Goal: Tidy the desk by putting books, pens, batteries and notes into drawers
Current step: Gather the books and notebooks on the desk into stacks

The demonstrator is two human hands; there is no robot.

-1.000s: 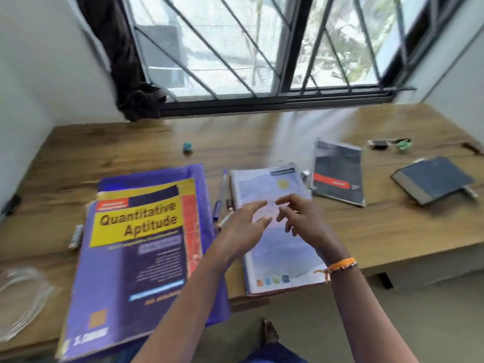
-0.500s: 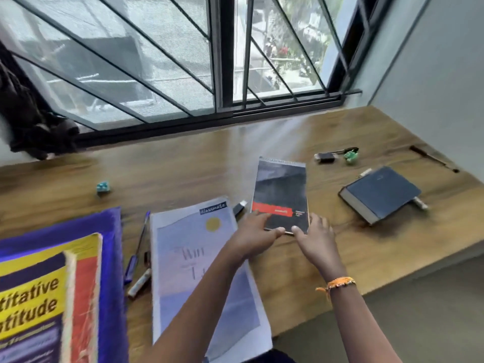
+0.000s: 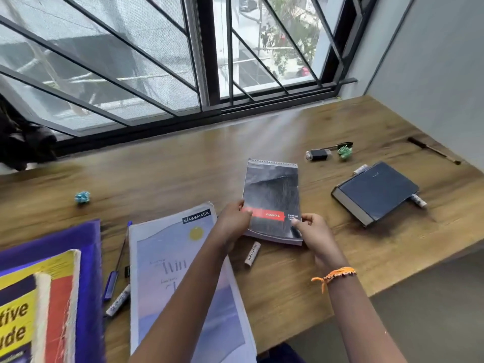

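Two bare hands are gripping a dark spiral notepad [image 3: 272, 200] over a wooden desk [image 3: 167, 176].

The left hand [image 3: 233, 221] is pinching the notepad's left edge near its red band, and the right hand [image 3: 313, 233] is clamping its lower right corner, so the pad is sitting between them, its near end raised. A battery [image 3: 252, 254] is lying just beneath it, a pale classmate notebook [image 3: 167, 260] is resting to the left, and a dark blue book [image 3: 375, 191] is lying well apart to the right.

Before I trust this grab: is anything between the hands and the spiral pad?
Nothing visible. The left hand and right hand already grip the spiral pad by its near corners.
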